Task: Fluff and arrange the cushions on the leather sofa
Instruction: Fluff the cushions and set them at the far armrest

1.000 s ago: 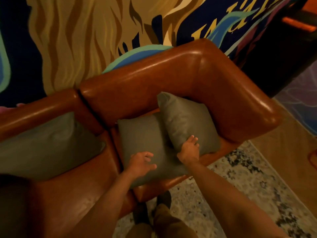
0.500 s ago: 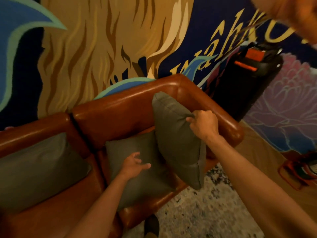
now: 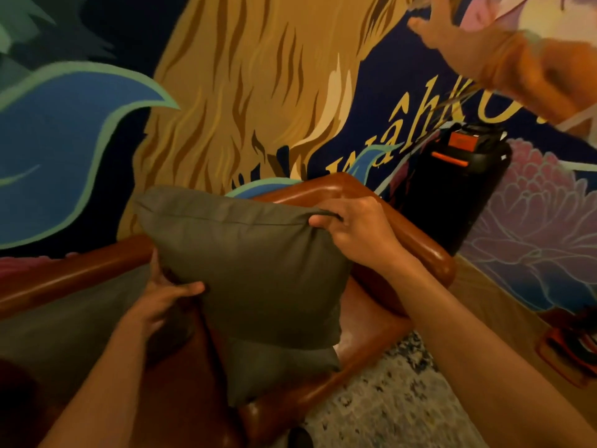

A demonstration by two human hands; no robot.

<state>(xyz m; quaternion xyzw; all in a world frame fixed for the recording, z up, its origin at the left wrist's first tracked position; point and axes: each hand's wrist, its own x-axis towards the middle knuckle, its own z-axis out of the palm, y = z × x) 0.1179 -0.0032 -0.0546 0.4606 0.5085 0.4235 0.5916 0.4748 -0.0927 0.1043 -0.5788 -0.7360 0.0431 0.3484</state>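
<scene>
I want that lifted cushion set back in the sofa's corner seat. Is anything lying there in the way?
Yes. A second cushion lies on the seat directly under the lifted cushion, which both the left hand and the right hand grip. The sofa seat to its right shows bare leather.
</scene>
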